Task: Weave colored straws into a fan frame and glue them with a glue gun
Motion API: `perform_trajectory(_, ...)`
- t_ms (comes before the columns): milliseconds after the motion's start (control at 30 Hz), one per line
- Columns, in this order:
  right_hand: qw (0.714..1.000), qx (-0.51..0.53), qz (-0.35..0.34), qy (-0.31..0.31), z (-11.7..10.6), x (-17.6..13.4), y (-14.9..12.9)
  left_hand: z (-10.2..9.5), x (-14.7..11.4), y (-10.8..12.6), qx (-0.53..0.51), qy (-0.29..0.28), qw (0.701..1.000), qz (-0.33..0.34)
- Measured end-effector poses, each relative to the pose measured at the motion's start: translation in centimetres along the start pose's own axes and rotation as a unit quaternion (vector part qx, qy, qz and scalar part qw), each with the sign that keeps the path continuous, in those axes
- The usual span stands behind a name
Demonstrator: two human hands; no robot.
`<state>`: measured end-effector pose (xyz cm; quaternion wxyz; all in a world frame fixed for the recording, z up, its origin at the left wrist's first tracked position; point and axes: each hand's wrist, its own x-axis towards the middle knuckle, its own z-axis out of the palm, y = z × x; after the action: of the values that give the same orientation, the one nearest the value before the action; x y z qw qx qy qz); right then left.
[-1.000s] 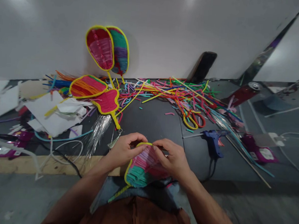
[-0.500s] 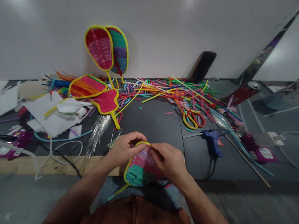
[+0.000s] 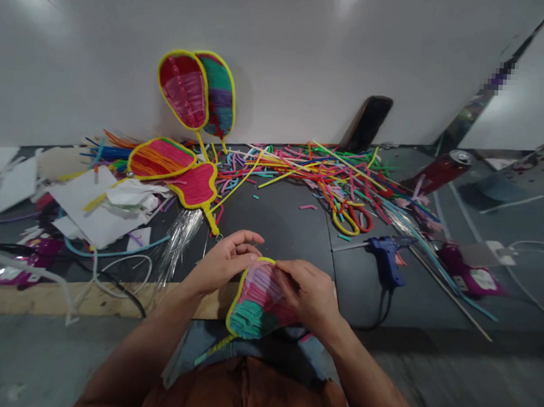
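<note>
A hand fan of pipe cleaners, with a yellow rim and pink, lilac and teal bands, is held over the table's front edge. Its yellow handle points down towards my lap. My right hand pinches the top of the yellow rim between thumb and fingers and covers the fan's right side. At the upper left of the rim, my left hand has its fingers stretched apart, with the thumb tip at or just beside the rim. Whether that thumb touches it, I cannot tell.
Finished-looking fans lean on the wall; a pink fan lies nearer. Loose pipe cleaners line the back, with scissors at their front. A blue glue gun, phone and can are right; white scraps left.
My left hand's fingers have loosened from the fan's rim and spread, shifting slightly up and left. My right hand keeps its pinch in nearly the same place.
</note>
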<state>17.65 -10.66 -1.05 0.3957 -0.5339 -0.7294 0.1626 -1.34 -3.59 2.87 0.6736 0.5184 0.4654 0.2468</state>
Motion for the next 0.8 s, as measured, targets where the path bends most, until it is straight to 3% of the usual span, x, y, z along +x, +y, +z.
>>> perform_trajectory(300,1.000,0.008,0.022,-0.002,0.0,-0.2,0.3,0.1,0.1,-0.3,-0.034,-0.018,0.999,0.005)
perform_trajectory(433,0.999,0.015,0.033,0.021,-0.1,-0.5,0.6,-0.3,-0.6,-1.4,-0.008,-0.013,1.000,-0.004)
perform_trajectory(567,0.998,0.013,0.060,0.026,-0.2,-0.6,0.6,-0.4,-1.1,-2.6,-0.061,-0.017,0.998,-0.024)
perform_trajectory(800,0.996,0.011,0.086,0.033,-0.2,-0.8,0.7,0.5,-1.0,-3.3,-0.081,0.017,0.997,-0.001)
